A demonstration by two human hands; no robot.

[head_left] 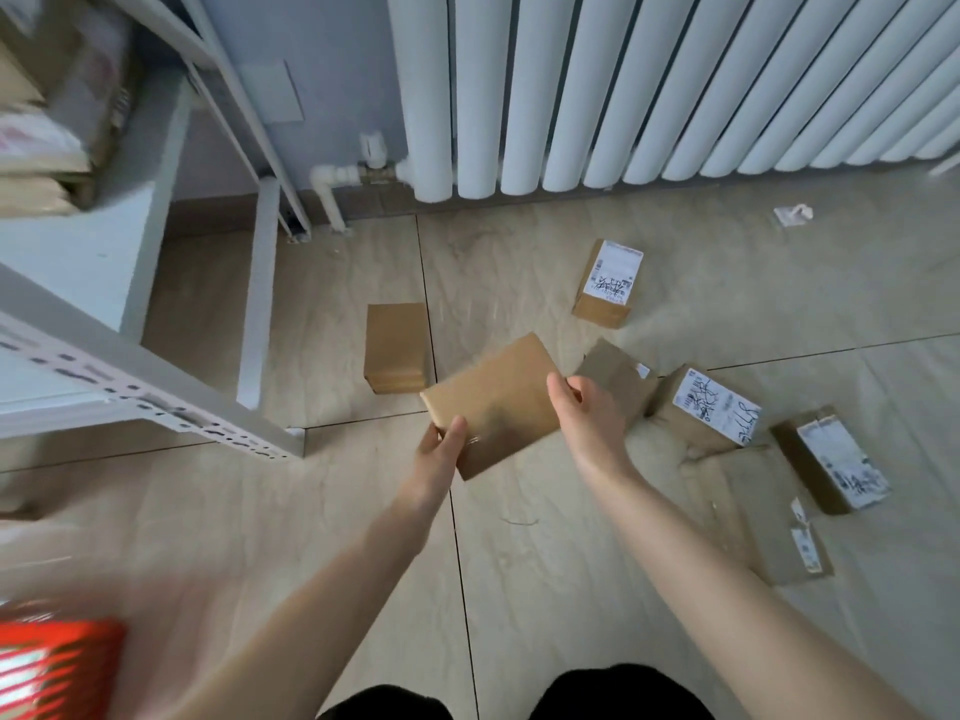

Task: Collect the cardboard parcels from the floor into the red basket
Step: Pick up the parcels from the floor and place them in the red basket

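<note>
At the lower left corner, nearest the wearer, the red basket [54, 667] appears blurred and only partly in frame, well apart from the load. Above the floor [322, 511], at mid-frame, both hands carry one plain cardboard parcel [493, 402]: the left hand [441, 449] pinches its near corner, thumb on top, and the right hand [587, 413] clamps its far edge, so each grip is closed on the parcel. Risk 1: the parcel is tilted and held only at its edges; a fast swing toward the basket could slip it free. Risk 2: the basket lies at the margin of view, so a release made without looking could miss the rim. Beyond the hands, a brown parcel [395, 348] stands on the floor near the shelf frame [156, 397], and labelled parcels [608, 283] lie scattered to the right. Risk 3: those close to the feet could be stepped on. Farthest stands the radiator [623, 85].
</note>
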